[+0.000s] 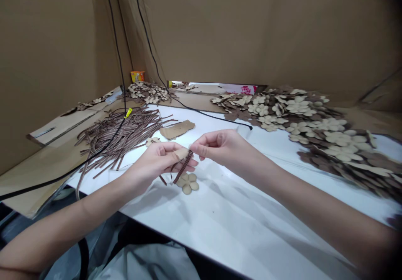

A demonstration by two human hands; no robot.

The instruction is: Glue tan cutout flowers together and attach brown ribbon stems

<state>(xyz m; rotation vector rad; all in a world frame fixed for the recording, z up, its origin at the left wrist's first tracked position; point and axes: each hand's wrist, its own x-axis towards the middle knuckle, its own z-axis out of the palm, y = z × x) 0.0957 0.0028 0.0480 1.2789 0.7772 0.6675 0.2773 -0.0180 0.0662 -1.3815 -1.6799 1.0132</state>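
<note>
1. Left hand (156,163): fingers curled, thumb raised; grip on strip unclear;
2. Right hand (221,147): fingertips pinching top of brown ribbed strip (182,167), above tan flower cutout (187,183);
3. White table (220,234): heap of loose strips (121,135) left of hands.

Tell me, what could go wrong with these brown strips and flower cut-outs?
The narrow brown strip held between the left hand and right hand could slip and drop. The black cable across the white table might catch a forearm and drag the pile of loose strips. The flower cut-out below the hands could get knocked.
</note>
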